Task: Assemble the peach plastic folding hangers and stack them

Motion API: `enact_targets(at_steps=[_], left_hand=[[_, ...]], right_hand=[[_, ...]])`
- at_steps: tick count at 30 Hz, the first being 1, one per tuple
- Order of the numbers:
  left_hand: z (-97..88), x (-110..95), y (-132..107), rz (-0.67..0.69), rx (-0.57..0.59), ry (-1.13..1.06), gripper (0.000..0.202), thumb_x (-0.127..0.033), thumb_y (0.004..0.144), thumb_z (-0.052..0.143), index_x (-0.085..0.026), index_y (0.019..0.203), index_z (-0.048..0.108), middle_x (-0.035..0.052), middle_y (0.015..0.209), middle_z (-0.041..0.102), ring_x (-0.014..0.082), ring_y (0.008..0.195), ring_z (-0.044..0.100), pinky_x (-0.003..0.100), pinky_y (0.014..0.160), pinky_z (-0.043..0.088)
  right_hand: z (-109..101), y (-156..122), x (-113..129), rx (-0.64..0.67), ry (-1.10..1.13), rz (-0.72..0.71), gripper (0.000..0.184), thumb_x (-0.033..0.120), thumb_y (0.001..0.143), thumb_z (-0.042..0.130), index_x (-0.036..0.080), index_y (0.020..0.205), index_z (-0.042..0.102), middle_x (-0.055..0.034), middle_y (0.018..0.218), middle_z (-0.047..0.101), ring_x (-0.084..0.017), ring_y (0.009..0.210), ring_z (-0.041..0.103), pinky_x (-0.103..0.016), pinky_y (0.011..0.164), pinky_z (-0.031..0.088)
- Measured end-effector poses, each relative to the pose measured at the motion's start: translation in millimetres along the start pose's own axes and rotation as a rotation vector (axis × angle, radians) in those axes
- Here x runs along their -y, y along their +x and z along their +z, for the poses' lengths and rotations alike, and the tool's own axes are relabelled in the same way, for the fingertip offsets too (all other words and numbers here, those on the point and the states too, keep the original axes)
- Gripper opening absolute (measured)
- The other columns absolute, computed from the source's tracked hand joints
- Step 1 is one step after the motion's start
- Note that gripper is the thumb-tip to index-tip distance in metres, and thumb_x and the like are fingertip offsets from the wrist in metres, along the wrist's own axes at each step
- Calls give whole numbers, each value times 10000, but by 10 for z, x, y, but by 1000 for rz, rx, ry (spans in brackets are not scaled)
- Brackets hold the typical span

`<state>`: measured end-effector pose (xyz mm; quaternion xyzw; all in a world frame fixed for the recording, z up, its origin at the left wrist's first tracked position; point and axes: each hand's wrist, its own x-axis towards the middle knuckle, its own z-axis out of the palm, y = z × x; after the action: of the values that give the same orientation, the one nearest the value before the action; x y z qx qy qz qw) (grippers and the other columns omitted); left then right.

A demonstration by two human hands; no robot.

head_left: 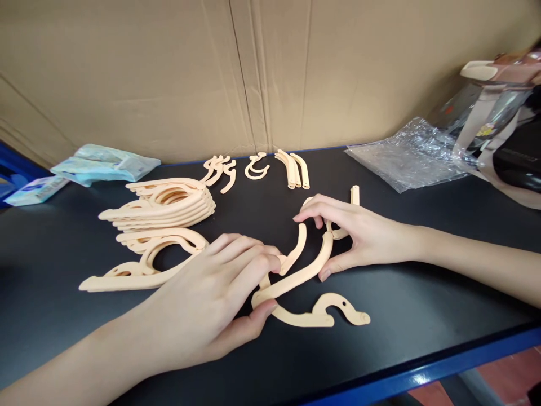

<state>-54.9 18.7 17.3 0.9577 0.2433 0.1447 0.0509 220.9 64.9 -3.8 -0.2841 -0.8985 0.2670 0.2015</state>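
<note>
My left hand [230, 287] has its fingers and thumb closed around the left end of a beige plastic folding hanger arm [296, 279]. That arm curves up to the right, its upper end lying inside the curl of my right hand [357, 228]. The right thumb rests beside the arm, while the index fingertip is near a short curved piece [296, 251]. Part of the grasp is hidden behind the fingers. Below lie another curved arm [306, 320] and a hook piece [343, 307]. More beige pieces [355, 195] show partly behind my right hand.
Stacked beige hangers [169, 211] and another hanger [139, 280] lie left on the black table [406, 361]. Behind are small hooks [217, 169], curved hooks [257, 169] and straight arms [292, 169]. A blue packet [103, 163], clear plastic bag [399, 158] and strapped bag [486, 113] flank them.
</note>
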Motion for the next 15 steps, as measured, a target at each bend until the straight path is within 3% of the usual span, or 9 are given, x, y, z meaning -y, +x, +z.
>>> enact_targets(at_steps=[6,10,15], left_hand=[[26,-52,16,45,-9,-35,222,-59,897,448,-171,1071,530,42,1158,631,177,1006,527,299,843,402],[40,-50,10,73,-21,-4,272,-39,892,432,-151,1112,547,47,1149,632,179,991,525,290,849,401],[9,-26,64,114,20,207,324,-93,898,446,-103,1201,562,70,1160,643,227,1018,534,349,906,395]], right_hand=[[8,13,14,0,9,-41,440,437,763,772,206,1030,508,-57,1108,527,-161,931,520,-304,808,502],[9,15,33,7,33,-27,403,456,770,761,210,910,474,-50,1073,529,-158,914,525,-277,739,487],[5,21,54,23,41,-37,353,428,811,730,209,799,454,-38,995,533,-167,938,513,-274,752,460]])
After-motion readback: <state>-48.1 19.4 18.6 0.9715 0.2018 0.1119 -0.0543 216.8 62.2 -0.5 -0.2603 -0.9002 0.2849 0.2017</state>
